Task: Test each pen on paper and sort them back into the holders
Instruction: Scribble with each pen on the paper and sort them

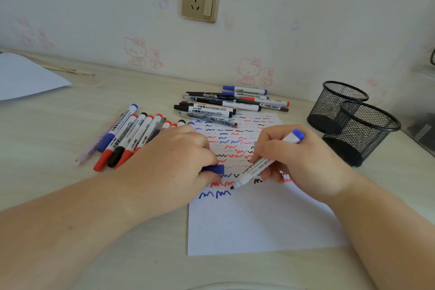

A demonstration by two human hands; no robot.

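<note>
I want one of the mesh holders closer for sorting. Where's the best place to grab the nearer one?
Take the nearer black mesh holder at its solid top rim, coming from the front-right. It stands upright with its open mouth up, so fingers can hook inside. The second holder sits close behind on its left, likely blocking a grip there, and the mesh wall offers little to pinch.

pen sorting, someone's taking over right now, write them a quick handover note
Right hand holds an uncapped blue marker, tip at the paper.
Left hand grips its blue cap.
Done: many squiggles in red, blue and black on the sheet.
Both mesh holders look empty.
Left: recap, then sort the left row and the back pile into the holders.
</note>
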